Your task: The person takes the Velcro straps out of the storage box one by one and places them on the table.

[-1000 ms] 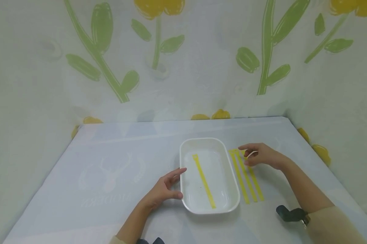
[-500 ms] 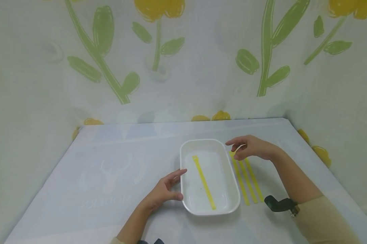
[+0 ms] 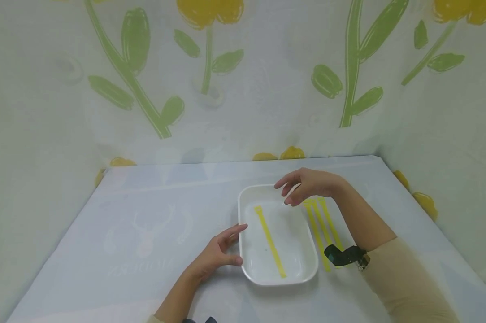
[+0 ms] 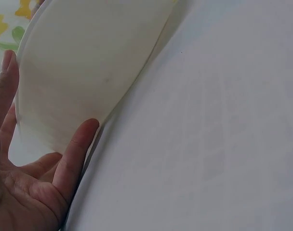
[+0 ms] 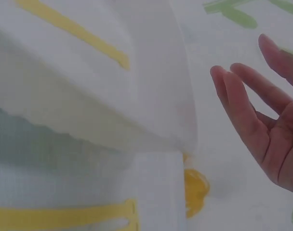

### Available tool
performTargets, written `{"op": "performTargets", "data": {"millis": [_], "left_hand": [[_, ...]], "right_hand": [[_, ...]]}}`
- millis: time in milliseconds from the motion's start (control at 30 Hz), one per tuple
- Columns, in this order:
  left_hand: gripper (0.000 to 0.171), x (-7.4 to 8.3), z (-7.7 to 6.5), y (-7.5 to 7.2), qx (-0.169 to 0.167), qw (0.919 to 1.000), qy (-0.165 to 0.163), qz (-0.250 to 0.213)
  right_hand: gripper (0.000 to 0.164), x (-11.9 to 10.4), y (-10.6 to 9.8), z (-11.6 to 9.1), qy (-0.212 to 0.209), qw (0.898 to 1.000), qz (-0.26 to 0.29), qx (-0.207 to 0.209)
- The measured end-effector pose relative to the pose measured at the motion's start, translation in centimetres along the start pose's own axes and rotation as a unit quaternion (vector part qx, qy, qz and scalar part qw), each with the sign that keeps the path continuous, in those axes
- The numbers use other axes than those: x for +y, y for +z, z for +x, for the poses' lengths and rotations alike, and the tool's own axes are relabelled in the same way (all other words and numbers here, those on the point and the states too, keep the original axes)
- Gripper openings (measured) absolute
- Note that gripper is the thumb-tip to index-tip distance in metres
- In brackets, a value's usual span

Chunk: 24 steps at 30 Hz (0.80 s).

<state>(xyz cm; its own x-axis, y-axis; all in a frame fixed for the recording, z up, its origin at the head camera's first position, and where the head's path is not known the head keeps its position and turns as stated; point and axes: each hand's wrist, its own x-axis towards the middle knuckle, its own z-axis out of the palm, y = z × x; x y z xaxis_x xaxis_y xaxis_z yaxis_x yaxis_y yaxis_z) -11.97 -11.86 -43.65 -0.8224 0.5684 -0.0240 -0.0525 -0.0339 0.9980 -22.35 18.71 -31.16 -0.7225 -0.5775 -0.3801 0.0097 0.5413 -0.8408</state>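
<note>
A white rectangular tray stands on the table with one flat yellow strip lying slantwise in it. My left hand touches the tray's left side, a fingertip over the rim and the thumb against the outside. The left wrist view shows that hand's fingers spread against the pale tray wall. Over the tray's far right corner hovers my right hand, loosely bent and holding nothing. Three more yellow strips lie side by side to the right, partly hidden by the right forearm and its wrist band.
A white cloth with a faint deer print covers the table. Behind it rises a curtain with green stems and yellow flowers, which also closes off both sides.
My right hand has moved left and away from me, from over the strips on the table to over the tray. The left hand, the tray and the strips have stayed in place.
</note>
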Motion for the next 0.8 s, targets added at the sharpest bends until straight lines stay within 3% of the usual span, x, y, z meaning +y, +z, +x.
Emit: {"op": "performTargets", "data": {"millis": [200,567,800], "left_hand": [[0.081,0.0,-0.1,0.0,0.003,1.0,-0.004,0.003],[0.08,-0.2,0.0,-0.1,0.003,0.9999,-0.003,0.009],[0.079,-0.3,-0.2,0.0,0.001,1.0,-0.004,0.003]], "right_hand": [[0.053,-0.6,1.4,2.8,0.039,0.999,0.015,-0.005],[0.047,0.5,3.7,6.5,0.117,0.993,0.008,0.003],[0.045,2.0,5.8,8.1,0.133,0.989,-0.048,0.046]]}}
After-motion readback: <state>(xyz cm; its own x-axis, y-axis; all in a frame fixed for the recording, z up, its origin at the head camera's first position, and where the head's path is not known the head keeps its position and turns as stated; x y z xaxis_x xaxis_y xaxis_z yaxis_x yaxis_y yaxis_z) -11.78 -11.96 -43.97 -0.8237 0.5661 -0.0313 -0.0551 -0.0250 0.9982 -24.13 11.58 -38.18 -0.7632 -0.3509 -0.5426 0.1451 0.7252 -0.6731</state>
